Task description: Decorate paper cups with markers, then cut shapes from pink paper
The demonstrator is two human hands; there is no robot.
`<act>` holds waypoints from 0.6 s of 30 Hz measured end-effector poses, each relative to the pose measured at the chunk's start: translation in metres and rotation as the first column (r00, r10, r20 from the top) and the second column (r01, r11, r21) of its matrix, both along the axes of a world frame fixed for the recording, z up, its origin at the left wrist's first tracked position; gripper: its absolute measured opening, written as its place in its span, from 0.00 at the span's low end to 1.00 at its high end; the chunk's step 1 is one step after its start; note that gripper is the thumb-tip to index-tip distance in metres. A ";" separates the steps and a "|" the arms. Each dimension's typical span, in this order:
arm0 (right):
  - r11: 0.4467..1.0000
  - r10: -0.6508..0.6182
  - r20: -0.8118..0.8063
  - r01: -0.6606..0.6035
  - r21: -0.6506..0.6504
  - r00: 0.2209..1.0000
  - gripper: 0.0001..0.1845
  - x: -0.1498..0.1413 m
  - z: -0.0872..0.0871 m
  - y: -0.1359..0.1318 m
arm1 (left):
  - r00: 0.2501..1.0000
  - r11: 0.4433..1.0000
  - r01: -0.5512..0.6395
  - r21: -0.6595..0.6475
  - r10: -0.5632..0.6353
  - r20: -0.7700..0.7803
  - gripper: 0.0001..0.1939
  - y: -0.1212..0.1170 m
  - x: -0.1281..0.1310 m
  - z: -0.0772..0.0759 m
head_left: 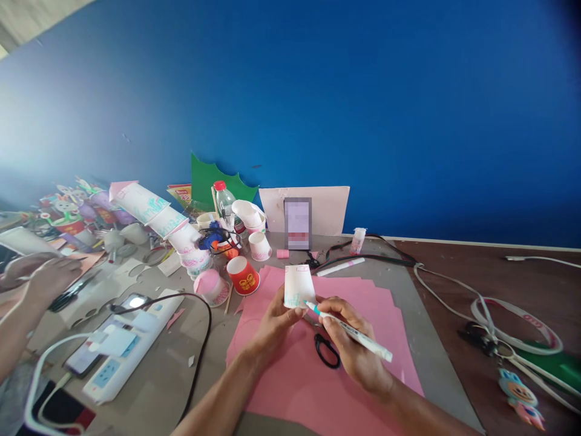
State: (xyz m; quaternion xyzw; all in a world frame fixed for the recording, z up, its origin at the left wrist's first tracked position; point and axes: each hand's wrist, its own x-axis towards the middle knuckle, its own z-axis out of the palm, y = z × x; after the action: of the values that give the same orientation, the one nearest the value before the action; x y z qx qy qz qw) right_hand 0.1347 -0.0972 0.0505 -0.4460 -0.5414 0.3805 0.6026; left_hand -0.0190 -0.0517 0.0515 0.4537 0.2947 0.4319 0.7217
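A white paper cup [298, 283] sits just below the middle of the frame, between the two hands, its narrower end up, with pink marks near its top edge and blue-green marks low on its side. The left hand [275, 315] is below and to the left of the cup, partly closed on it, the thumb along the lower edge and the fingers at its left side, partly hidden. The right hand [356, 354], to the lower right of the cup, is closed in a writing grip around a white marker [371, 346]; the marker's blue-green tip meets the lower right part of the cup or is just beside it, I cannot tell which. Below the cup, between the hands, the black handle of a pair of scissors [334, 366] shows over pink paper [376, 396], which covers much of the lower middle of the counter [436, 375]. To the left of the cup, a red cup [240, 276] lies tilted near the paper's edge, and farther left a leaning stack of decorated cups [170, 223] rises toward the upper left. Above the cup in the frame, a phone [298, 221] stands upright in front of a pale card [330, 206].
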 end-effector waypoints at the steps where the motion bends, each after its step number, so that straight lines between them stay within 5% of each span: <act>1: 1.000 -0.003 0.004 0.003 0.002 1.000 0.08 0.000 0.000 0.000 | 1.000 1.000 -0.002 0.002 0.002 0.001 0.22 0.000 -0.001 -0.001; 18: 1.000 -0.001 -0.003 0.001 -0.023 1.000 0.11 -0.001 0.005 0.000 | 1.000 1.000 -0.011 0.001 0.011 -0.010 0.25 -0.001 -0.001 -0.002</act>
State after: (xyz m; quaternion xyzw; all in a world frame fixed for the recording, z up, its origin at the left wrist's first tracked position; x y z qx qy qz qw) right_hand 0.1338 -0.0973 0.0557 -0.4526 -0.5358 0.3871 0.5985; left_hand -0.0198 -0.0526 0.0497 0.4543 0.3006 0.4339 0.7176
